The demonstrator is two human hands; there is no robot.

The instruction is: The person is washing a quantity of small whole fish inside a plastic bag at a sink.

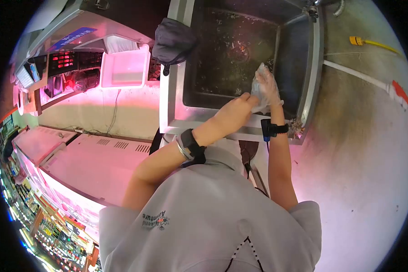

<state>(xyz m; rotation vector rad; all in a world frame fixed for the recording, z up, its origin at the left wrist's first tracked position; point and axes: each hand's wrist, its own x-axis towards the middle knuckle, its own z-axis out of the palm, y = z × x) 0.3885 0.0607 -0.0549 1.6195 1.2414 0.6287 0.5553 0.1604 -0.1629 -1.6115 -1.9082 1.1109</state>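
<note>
Over the dark basin of a metal-rimmed sink [170, 97], my two hands come together near its front right. A thin clear plastic glove [260, 106] covers my right hand [269, 86], whose fingers point forward and look stretched out. My left hand [241, 108] is bare and closed, pinching the loose plastic by the right hand's palm. Both wrists carry black straps; the left one also has a bracelet. Small scraps lie scattered on the basin floor around the drain [238, 52]. The left fingertips are partly hidden.
A dark cloth item [173, 41] hangs over the sink's left rim. Left of it sits a white plastic tub [124, 68]. Debris [296, 128] clings to the front right corner. A white pole [356, 74] with a red end leans at right. Pinkish cabinets [95, 158] stand at left.
</note>
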